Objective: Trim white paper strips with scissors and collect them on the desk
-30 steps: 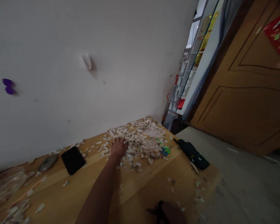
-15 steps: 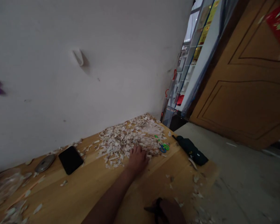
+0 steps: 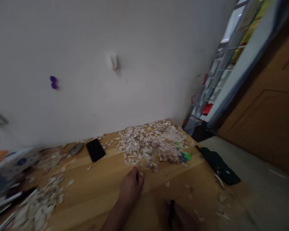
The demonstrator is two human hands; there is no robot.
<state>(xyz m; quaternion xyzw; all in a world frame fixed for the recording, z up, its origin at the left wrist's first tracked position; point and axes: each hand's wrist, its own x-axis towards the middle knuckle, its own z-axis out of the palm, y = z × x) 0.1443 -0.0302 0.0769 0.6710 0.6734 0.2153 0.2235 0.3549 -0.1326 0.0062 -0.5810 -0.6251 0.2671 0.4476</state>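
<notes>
Hazard, lower centre: left hand (image 3: 131,185) curled, contents unclear; right hand (image 3: 185,219), apart, grips dark tool (image 3: 171,210); drifting together risks jabs.

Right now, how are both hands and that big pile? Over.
Left hand apparently pinching pale chip. Right hand, blurred, gripping black tool. Pale, flaky scrap pile beside white wall; blue and green scissors handles at right edge.

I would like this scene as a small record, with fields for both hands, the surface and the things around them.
Left hand: fingers curled, before a large pile of pale flakes; contents unclear
Right hand: holding a dark, blurred tool
Surface: light-brown wooden table
Left of pile: flat black rectangular device
Pile's right edge: blue and bright-green looped handles
</notes>
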